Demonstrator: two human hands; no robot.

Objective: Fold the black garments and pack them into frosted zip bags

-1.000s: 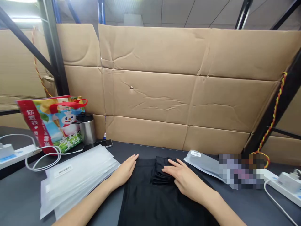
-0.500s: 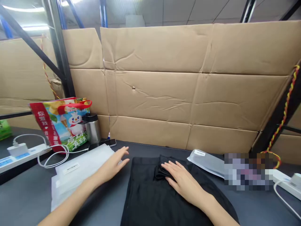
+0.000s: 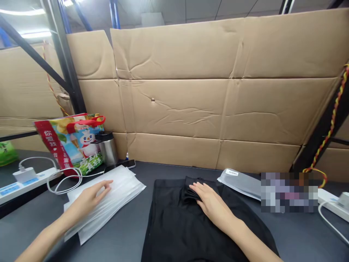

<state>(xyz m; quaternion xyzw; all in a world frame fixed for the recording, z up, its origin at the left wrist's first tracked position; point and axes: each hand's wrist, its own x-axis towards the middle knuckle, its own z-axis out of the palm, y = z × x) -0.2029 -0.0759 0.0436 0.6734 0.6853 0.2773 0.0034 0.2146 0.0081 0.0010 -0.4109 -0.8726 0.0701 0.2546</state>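
Note:
My left hand (image 3: 91, 198) is over a fanned stack of frosted white plastic bags (image 3: 124, 187), its fingers stretched out and slightly apart. Whether its fingertips press on the top bag I cannot tell. My right hand (image 3: 211, 203) lies flat on a black garment (image 3: 169, 218) spread on the dark table. Under its fingers is a small folded bundle of black fabric (image 3: 191, 187) at the garment's upper edge. Behind the garment on the right rests a frosted bag with a white label (image 3: 240, 183).
A colourful carrier bag (image 3: 73, 145) and a steel flask (image 3: 109, 149) stand at the back left, near a phone (image 3: 120, 166). Power strips with white cables lie at the left (image 3: 29, 183) and right (image 3: 327, 198). A cardboard wall (image 3: 177, 112) closes off the back.
My left hand has moved left and slightly down over the plastic bags, which now lie more fanned out towards the right. My right hand stays on the black fabric. The view has shifted slightly.

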